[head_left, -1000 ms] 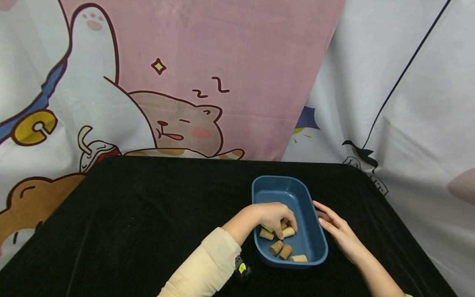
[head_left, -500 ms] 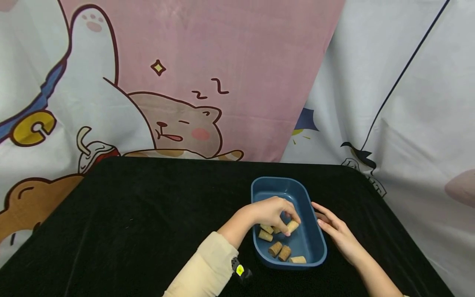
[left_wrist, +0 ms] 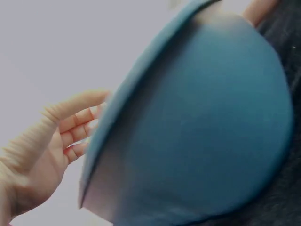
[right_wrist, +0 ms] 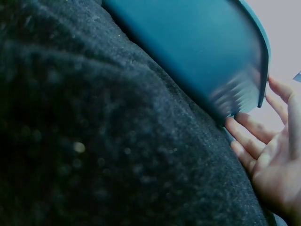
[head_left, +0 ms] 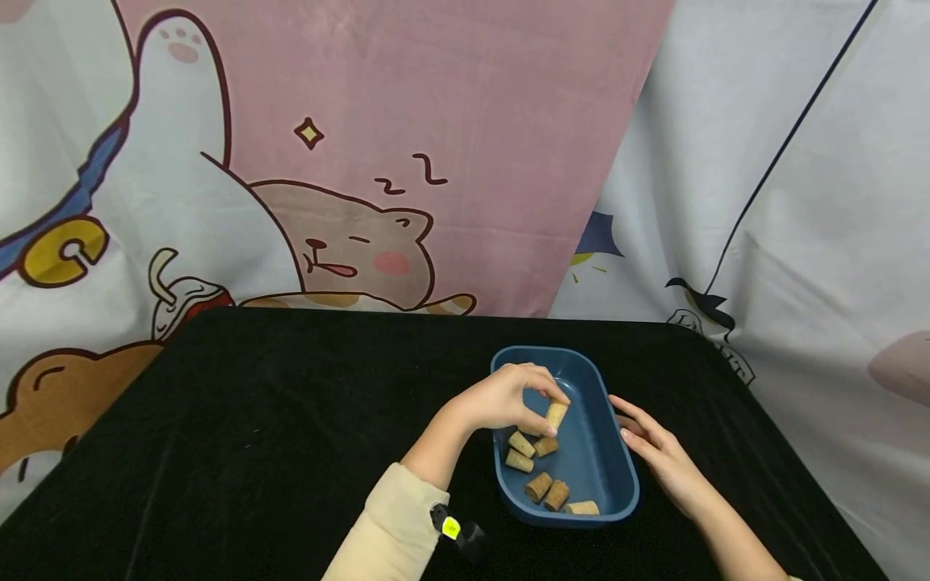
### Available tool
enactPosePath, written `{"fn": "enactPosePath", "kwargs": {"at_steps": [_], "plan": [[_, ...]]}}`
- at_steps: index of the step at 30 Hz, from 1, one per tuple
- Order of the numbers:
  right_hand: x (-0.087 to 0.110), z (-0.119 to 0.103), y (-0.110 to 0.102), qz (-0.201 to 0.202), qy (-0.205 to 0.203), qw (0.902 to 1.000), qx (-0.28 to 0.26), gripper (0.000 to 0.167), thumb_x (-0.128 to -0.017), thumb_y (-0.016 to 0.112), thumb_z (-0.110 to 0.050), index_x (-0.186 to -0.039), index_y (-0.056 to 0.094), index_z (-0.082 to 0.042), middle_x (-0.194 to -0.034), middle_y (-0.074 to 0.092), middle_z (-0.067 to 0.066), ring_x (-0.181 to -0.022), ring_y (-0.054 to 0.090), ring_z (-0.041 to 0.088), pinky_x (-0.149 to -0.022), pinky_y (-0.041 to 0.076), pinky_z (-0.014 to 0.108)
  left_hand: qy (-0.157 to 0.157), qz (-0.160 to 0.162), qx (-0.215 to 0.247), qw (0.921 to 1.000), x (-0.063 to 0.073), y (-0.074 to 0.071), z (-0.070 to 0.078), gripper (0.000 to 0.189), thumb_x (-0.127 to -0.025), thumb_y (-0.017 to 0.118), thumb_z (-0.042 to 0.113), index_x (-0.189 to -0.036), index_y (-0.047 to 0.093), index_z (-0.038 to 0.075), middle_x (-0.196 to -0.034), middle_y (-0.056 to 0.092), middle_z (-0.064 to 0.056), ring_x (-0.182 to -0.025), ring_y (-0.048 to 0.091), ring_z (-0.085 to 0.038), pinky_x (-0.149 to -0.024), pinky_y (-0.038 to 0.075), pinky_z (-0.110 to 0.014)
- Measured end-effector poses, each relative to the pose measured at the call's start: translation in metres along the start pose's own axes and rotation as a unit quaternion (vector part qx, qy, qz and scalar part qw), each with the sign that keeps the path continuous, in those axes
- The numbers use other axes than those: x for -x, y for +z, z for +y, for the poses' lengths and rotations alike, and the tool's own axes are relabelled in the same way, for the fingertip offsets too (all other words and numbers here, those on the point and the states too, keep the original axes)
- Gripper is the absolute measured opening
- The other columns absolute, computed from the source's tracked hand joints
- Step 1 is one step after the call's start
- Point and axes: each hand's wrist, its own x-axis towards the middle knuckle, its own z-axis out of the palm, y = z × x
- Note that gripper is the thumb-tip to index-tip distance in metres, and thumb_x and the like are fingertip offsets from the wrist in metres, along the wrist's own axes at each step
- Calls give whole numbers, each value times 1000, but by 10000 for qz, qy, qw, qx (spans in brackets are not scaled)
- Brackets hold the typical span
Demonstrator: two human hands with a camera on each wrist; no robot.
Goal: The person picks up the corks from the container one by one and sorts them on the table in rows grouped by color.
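Observation:
A blue oblong bin (head_left: pixel 590 466) stands on the black cloth, with several short corks lying in its left and near parts. Reaching over its left side, my left hand (head_left: pixel 496 399) pinches a pale cork (head_left: pixel 556 414) between thumb and fingers, above the bin's floor. In the left wrist view the bin's wall (left_wrist: pixel 207 122) hides the cork and the fingertips. Against the bin's right side rests my right hand (head_left: pixel 663 453), its fingers fairly straight. The right wrist view shows those fingers (right_wrist: pixel 249 132) touching the outer wall low down.
Below the held cork lie a light cork (head_left: pixel 519 461) and a brown cork (head_left: pixel 546 445). Nearer the front are a darker cork (head_left: pixel 557 495) and a pale one (head_left: pixel 582 507). Black cloth (head_left: pixel 291 452) covers the table; a printed curtain (head_left: pixel 508 161) hangs behind.
My left hand has picked up a pale cork from among the others and moved it up and toward the bin's far left. The right hand stays at the bin's side.

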Motion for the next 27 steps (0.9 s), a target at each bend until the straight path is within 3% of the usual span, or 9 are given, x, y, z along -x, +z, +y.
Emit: {"fn": "enactPosePath", "kwargs": {"at_steps": [7, 16, 21, 27], "plan": [[1, 3, 1, -96, -162, 9998, -83, 48, -105, 33, -11, -151, 20, -4, -138, 32, 41, -111, 58, 13, -85, 50, 35, -55, 595, 107, 9982, 14, -19, -1, 36, -78, 81, 22, -111, 70, 13, -104, 59, 10, -102, 52, -6, -88, 44, -26], [1, 1, 0, 7, -4, 10000, -59, 49, -105, 34, -14, -151, 19, -5, -139, 31, 39, -110, 58, 10, -84, 51, 35, 9, 1295, 360, 9909, 31, -40, -12, 35, -77, 82, 16, -110, 70, 10, -99, 58, 4, -96, 52, -16, -86, 44, -51], [1, 0, 1, 23, 91, 9999, -44, 50, -105, 35, -15, -151, 19, -5, -140, 30, 39, -111, 57, 8, -85, 50, 35, -238, 1666, 239, 9854, 38, -48, -20, 35, -76, 82, 16, -108, 71, 10, -99, 59, 5, -97, 52, -17, -86, 44, -45], [0, 0, 0, 30, 160, 9999, -50, 50, -105, 35, -17, -152, 19, -7, -142, 29, 38, -111, 56, 7, -85, 50, 35, -400, 2056, 173, 9777, 46, -53, -34, 33, -76, 82, 15, -107, 71, 10, -97, 59, 2, -96, 53, -24, -88, 40, -50]]}}
